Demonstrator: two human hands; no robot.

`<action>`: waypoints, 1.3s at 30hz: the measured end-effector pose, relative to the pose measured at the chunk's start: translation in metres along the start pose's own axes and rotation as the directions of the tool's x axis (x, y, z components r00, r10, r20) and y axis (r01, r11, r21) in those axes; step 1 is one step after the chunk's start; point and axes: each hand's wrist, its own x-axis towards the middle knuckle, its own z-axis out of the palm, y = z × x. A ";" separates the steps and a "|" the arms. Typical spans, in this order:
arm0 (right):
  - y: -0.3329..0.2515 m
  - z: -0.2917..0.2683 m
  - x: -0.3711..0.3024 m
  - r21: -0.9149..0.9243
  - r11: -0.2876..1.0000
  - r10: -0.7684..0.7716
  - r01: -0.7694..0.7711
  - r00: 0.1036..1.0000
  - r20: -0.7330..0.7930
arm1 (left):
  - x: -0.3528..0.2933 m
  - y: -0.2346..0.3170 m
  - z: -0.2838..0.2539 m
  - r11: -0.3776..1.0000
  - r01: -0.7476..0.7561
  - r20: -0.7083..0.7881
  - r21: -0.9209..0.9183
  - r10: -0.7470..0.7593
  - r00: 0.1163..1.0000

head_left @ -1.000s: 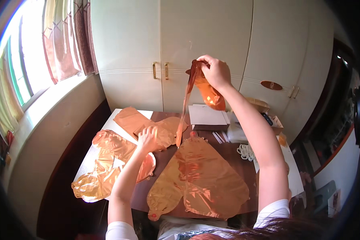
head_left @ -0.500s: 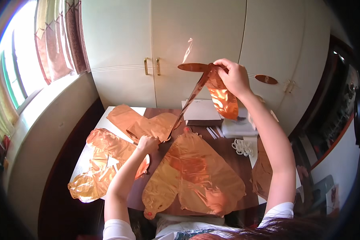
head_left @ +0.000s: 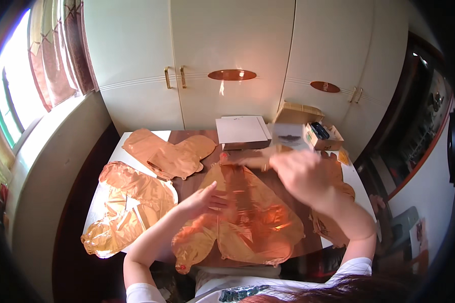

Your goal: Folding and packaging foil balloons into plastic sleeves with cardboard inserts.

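A flat, uninflated copper foil balloon [head_left: 260,217] lies spread across the table in front of me, its surface creased and shiny. Over its left part hovers my left hand [head_left: 207,199], fingers apart and holding nothing. My right hand [head_left: 303,171] is raised above the balloon's far right side, smeared by motion but closed. From its fingers a blurred copper strip [head_left: 253,161] of another foil balloon reaches left. Farther left are a matte copper foil balloon [head_left: 169,154] and a shinier crumpled one [head_left: 136,202].
Behind the balloons stands a white-topped box [head_left: 243,132]. To its right are a clear plastic bag [head_left: 290,135], a cardboard box [head_left: 299,112] and a small open box [head_left: 333,139] with a dark item inside. More copper foil [head_left: 328,230] lies on the right. Pale cabinets [head_left: 232,40] rise behind the table.
My right hand has come down from high up, bringing the foil strip lower. My left hand has let go of the strip's lower end, moved nearer and right, and opened.
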 end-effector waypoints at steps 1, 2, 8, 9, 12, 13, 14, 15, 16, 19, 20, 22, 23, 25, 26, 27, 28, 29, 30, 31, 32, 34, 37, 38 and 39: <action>-0.014 -0.003 -0.016 -0.024 0.997 -0.071 0.070 0.997 -0.025 | 0.001 -0.001 0.015 0.989 0.023 0.031 -0.149 -0.018 0.999; -0.028 -0.008 -0.029 -0.037 0.994 -0.100 0.103 0.992 0.071 | 0.003 -0.002 0.023 0.954 0.051 0.062 -0.295 -0.034 0.997; -0.100 0.016 -0.091 0.064 0.982 -0.186 0.176 0.955 0.232 | 0.023 -0.019 0.034 0.942 -0.012 -0.128 -0.337 -0.033 0.991; -0.109 0.022 -0.098 0.047 0.978 -0.210 0.205 0.962 0.172 | 0.024 -0.020 0.038 0.961 -0.036 -0.242 -0.273 -0.033 0.970; -0.135 0.029 -0.108 0.096 0.978 -0.200 0.184 0.960 0.198 | 0.037 -0.033 0.025 0.985 -0.144 -0.239 -0.097 0.117 0.964; -0.143 0.031 -0.110 0.144 0.977 -0.189 0.160 0.959 0.214 | 0.037 -0.034 0.022 0.985 -0.158 -0.258 0.072 0.172 0.951; -0.148 0.033 -0.111 0.190 0.972 -0.177 0.135 0.957 0.230 | 0.040 -0.042 0.017 0.963 -0.251 -0.260 0.098 0.269 0.928; -0.152 0.036 -0.112 0.191 0.973 -0.174 0.131 0.958 0.227 | 0.040 -0.046 0.012 0.963 -0.249 -0.259 0.102 0.267 0.928; -0.155 0.038 -0.113 0.257 0.958 -0.198 0.130 0.944 0.262 | 0.039 -0.049 0.008 0.939 -0.196 -0.277 0.282 0.275 0.921; -0.153 0.047 -0.114 0.406 0.910 -0.232 0.082 0.913 0.335 | 0.041 -0.056 -0.003 0.841 -0.138 -0.265 0.524 0.315 0.911; -0.143 0.053 -0.112 0.524 0.852 -0.203 -0.016 0.911 0.358 | 0.041 -0.055 -0.003 0.793 -0.148 -0.233 0.590 0.343 0.910; -0.115 0.071 -0.108 0.654 0.738 -0.116 -0.168 0.922 0.368 | 0.038 -0.047 0.005 0.752 -0.133 -0.218 0.645 0.348 0.912; -0.097 0.087 -0.108 0.687 0.696 -0.059 -0.209 0.937 0.345 | 0.035 -0.044 0.006 0.707 -0.109 -0.219 0.699 0.356 0.909; -0.062 0.127 -0.116 0.691 0.675 0.028 -0.259 0.945 0.327 | 0.031 -0.047 0.004 0.682 -0.110 -0.218 0.723 0.377 0.900; -0.050 0.142 -0.121 0.671 0.684 0.061 -0.285 0.940 0.337 | 0.029 -0.049 0.001 0.657 -0.110 -0.220 0.746 0.399 0.890; -0.037 0.153 -0.129 0.643 0.698 0.099 -0.316 0.931 0.350 | 0.028 -0.049 0.002 0.657 -0.117 -0.216 0.744 0.403 0.889; -0.028 0.164 -0.139 0.635 0.685 0.125 -0.356 0.917 0.379 | 0.029 -0.046 0.002 0.505 -0.037 -0.209 0.862 0.422 0.882; -0.023 0.169 -0.144 0.633 0.689 0.123 -0.353 0.918 0.377 | 0.027 -0.043 0.003 0.333 0.052 -0.203 0.942 0.438 0.876; -0.020 0.174 -0.149 0.633 0.693 0.133 -0.345 0.924 0.357 | 0.026 -0.039 0.005 0.334 0.050 -0.203 0.941 0.442 0.873; -0.020 0.176 -0.149 0.639 0.693 0.139 -0.334 0.932 0.336 | 0.020 -0.033 0.007 0.273 0.070 -0.189 0.959 0.437 0.879; -0.021 0.177 -0.150 0.646 0.679 0.139 -0.350 0.924 0.356 | 0.018 -0.030 0.007 0.211 0.090 -0.175 0.973 0.430 0.886; -0.023 0.178 -0.150 0.642 0.688 0.125 -0.337 0.927 0.353 | 0.023 -0.030 0.001 0.148 -0.018 -0.055 0.989 0.474 0.879; -0.026 0.178 -0.151 0.629 0.708 0.110 -0.320 0.930 0.350 | 0.029 -0.040 -0.001 -0.025 -0.206 0.186 0.978 0.541 0.820; -0.027 0.178 -0.151 0.616 0.721 0.109 -0.316 0.931 0.349 | 0.032 -0.042 -0.001 -0.131 -0.283 0.306 0.950 0.563 0.768; -0.027 0.180 -0.151 0.618 0.718 0.111 -0.320 0.930 0.351 | 0.034 -0.045 -0.002 -0.130 -0.284 0.306 0.950 0.558 0.771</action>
